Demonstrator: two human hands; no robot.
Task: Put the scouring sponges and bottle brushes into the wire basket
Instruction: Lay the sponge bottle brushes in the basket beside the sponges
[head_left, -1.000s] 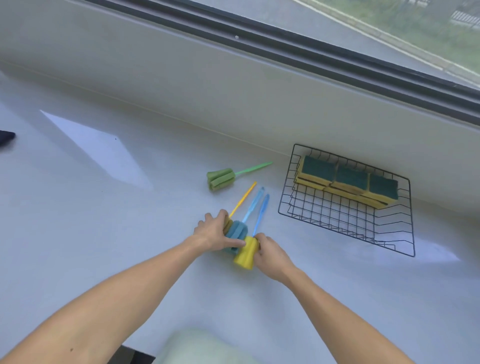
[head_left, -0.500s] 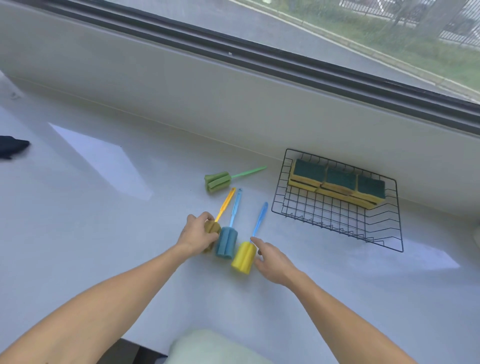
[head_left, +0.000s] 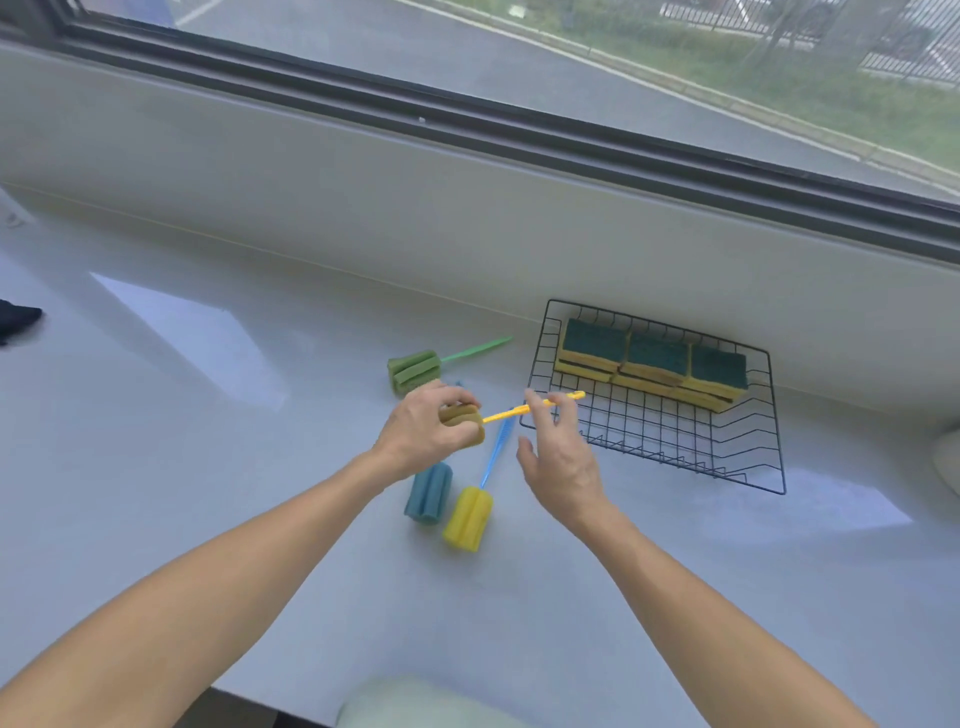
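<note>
left hand (head_left: 423, 434) grips an olive bottle brush (head_left: 462, 423) by its sponge head; right hand (head_left: 558, 452) open, fingers touching its yellow handle, beside the wire basket (head_left: 774, 415).

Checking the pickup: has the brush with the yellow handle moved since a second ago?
Yes. The left hand has lifted the olive-headed brush off the counter, handle tip now over the wire basket edge.

The basket (head_left: 654, 447) sits right on the surface (head_left: 260, 519), sponges (head_left: 654, 364) stacked along its far side. Three brushes (head_left: 415, 370) lie left of it, a fourth lifted between them and the basket.
</note>
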